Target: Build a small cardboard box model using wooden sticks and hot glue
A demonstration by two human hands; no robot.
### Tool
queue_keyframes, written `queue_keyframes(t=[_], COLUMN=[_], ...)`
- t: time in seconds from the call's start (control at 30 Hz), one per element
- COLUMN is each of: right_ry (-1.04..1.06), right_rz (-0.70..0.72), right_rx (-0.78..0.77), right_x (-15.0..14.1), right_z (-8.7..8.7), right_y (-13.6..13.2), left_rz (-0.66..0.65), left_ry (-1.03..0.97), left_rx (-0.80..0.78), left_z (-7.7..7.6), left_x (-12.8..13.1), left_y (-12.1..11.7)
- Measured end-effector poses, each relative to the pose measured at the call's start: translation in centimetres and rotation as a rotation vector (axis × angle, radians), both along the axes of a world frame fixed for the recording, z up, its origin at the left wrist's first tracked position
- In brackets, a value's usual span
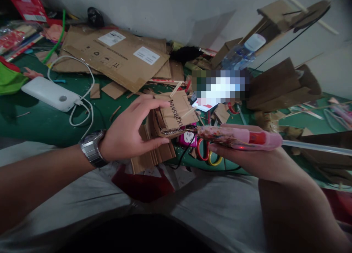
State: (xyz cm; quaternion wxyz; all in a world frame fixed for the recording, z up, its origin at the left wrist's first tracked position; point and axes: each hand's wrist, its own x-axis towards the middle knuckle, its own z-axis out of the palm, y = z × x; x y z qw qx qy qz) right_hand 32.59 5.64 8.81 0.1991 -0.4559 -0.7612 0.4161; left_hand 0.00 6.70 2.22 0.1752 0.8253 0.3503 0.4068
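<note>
Between the thumb and fingers of my left hand (129,128) is a small cardboard box (176,110) with printed lettering and thin wooden sticks on its top. My right hand (247,161) is wrapped round a pink glue gun (225,135), whose stained nozzle reaches the box's near lower edge. A clear glue stick (316,147) protrudes from the gun's back end, and a small red light glows on its body. Under the box lies folded corrugated cardboard (154,154). Scissors (202,150) with red and yellow handles lie below the gun, beside a magenta power socket (188,138).
A white power bank (51,93) with a cable lies at left. Flattened cardboard (110,55) covers the back of the green table (24,115). A lit phone (209,103), a plastic bottle (242,53) and a cardboard structure (286,80) stand or lie at right among scraps.
</note>
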Motion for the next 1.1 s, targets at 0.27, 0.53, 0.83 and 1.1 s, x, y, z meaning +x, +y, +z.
queue_keyframes(t=[0.27, 0.53, 0.83, 1.1], right_ry=[0.028, -0.059, -0.053, -0.025], right_rz=[-0.026, -0.016, -0.019, -0.003], right_rx=[-0.014, 0.015, 0.032, 0.025], right_x=[0.0, 0.5, 0.9, 1.2], right_z=[0.0, 0.1, -0.2, -0.3], right_y=[0.0, 0.0, 0.2, 0.2], left_rz=[0.000, -0.012, -0.001, -0.015], left_ry=[0.000, -0.013, -0.001, -0.010], left_rx=[-0.003, 0.003, 0.007, -0.012], left_z=[0.0, 0.0, 0.1, 0.0], left_x=[0.0, 0.0, 0.0, 0.0], left_y=[0.0, 0.0, 0.0, 0.0])
